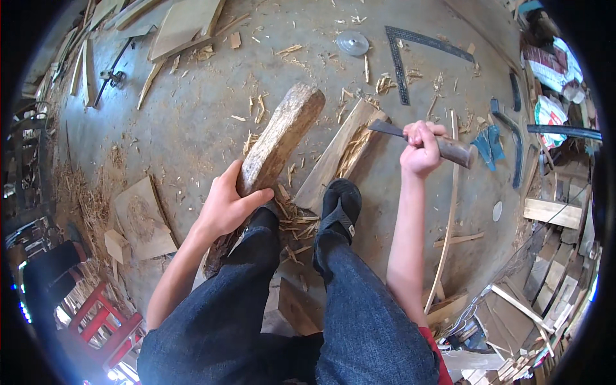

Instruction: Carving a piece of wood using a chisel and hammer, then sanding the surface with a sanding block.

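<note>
My left hand (226,204) is wrapped round a thick, rough-barked length of wood (282,135), thumb on its near right side. This wood slants up and away to the right, its lower end passing beside my left leg. In my right hand (423,146) is a chisel (454,153), its flat dark blade pointing left and its wooden handle sticking out to the right. Just under the blade tip lies a wooden block (327,163) with a splintered hollow cut along its right side. My right foot in a dark sandal (339,205) rests against the block's near end.
Wood chips are scattered over the concrete floor. A metal carpenter's square (399,64) and a round clear disc (352,43) lie at the far side. Boards (186,29) sit far left, another board (144,215) nearer. Stacked timber (553,213) lines the right; a red chair (106,321) stands lower left.
</note>
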`<action>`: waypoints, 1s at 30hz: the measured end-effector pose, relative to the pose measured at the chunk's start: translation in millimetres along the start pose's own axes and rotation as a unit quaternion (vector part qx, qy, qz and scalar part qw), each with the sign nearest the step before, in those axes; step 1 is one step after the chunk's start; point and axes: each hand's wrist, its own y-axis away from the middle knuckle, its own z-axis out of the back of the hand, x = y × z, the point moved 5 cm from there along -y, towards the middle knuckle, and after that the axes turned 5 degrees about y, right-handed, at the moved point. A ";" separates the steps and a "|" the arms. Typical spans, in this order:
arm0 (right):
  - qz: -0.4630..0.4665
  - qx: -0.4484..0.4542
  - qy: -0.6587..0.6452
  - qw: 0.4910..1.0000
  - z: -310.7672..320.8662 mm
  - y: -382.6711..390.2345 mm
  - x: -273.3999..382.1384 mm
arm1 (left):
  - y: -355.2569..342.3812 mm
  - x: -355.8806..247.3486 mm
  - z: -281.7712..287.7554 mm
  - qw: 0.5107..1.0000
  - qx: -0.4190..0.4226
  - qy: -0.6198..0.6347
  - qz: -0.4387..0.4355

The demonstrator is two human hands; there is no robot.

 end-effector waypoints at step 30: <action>-0.050 0.071 0.148 0.985 -24.8 7.8 -78.7 | -4.1 -18.1 5.2 0.998 0.009 -0.069 0.009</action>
